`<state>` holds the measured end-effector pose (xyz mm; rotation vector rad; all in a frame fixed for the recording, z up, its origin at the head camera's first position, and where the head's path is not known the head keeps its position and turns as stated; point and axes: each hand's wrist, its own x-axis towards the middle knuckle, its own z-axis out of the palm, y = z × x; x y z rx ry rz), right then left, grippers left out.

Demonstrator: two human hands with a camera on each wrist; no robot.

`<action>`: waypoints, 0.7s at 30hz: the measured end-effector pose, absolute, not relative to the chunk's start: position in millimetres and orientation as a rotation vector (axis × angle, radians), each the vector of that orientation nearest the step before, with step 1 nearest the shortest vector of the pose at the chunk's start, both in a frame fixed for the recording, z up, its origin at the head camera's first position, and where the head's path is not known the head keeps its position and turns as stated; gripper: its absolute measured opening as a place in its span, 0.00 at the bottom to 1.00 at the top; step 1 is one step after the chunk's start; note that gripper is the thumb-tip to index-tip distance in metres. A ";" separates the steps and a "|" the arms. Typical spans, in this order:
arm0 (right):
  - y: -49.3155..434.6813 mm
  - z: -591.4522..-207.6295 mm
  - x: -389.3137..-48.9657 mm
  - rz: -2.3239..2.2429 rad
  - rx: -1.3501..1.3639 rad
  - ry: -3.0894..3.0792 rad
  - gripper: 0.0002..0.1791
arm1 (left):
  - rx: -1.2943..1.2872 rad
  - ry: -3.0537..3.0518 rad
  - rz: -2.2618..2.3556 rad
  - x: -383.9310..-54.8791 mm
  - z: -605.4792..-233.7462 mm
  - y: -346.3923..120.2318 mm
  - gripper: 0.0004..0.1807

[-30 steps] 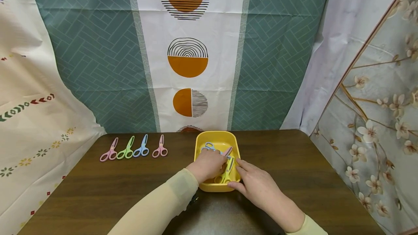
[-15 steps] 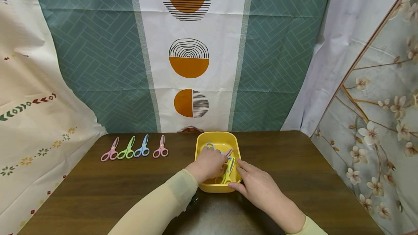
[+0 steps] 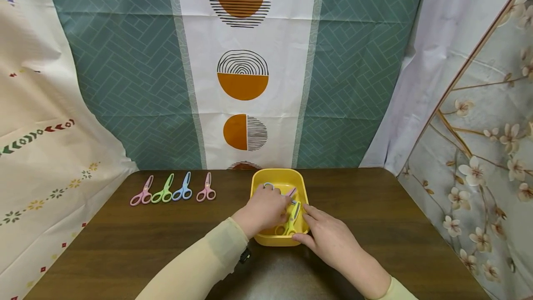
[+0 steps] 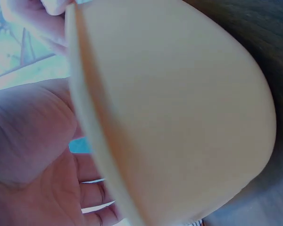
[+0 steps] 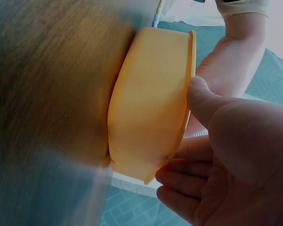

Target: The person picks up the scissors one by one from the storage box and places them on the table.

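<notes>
Inside the yellow tray (image 3: 276, 241), yellow scissors (image 3: 293, 220) aim away, lengthwise front-to-back | left hand's (image 3: 268, 207) grip? can't tell | right hand (image 3: 333, 234) relaxed on rim | only head view catches those scissors!

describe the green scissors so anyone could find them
On the brown table, left of the yellow tray, four scissors lie in a row. The green scissors are second from the left, between a pink pair and a blue pair, the row's only green ones.

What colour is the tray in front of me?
The tray is yellow, which shows best in the head view; the left wrist view makes it look paler.
</notes>
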<state>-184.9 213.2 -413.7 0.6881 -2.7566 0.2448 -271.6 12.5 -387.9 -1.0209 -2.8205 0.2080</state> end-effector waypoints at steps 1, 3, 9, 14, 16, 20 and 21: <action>213.0 -413.7 -184.9 0.245 0.686 -2.758 0.37 | -1.020 -2.825 0.192 -270.4 -386.6 11.9 0.21; 212.9 -413.6 -185.0 0.250 0.682 -2.759 0.37 | -1.015 -2.831 0.165 -268.7 -384.0 10.5 0.21; 212.3 -412.9 -184.8 0.277 0.676 -2.769 0.38 | -1.006 -2.839 0.105 -265.1 -378.6 6.7 0.21; 211.8 -414.2 -186.1 0.265 0.672 -2.773 0.38 | -0.996 -2.836 0.064 -261.6 -374.4 3.3 0.20; 211.9 -414.5 -186.2 0.266 0.672 -2.776 0.38 | -0.988 -2.837 0.041 -259.8 -372.5 1.3 0.19; 211.9 -413.3 -186.1 0.275 0.666 -2.786 0.38 | -0.969 -2.831 -0.007 -257.0 -370.3 -3.8 0.18; 212.0 -413.2 -186.2 0.276 0.665 -2.785 0.38 | -0.964 -2.822 -0.016 -256.5 -370.1 -5.3 0.18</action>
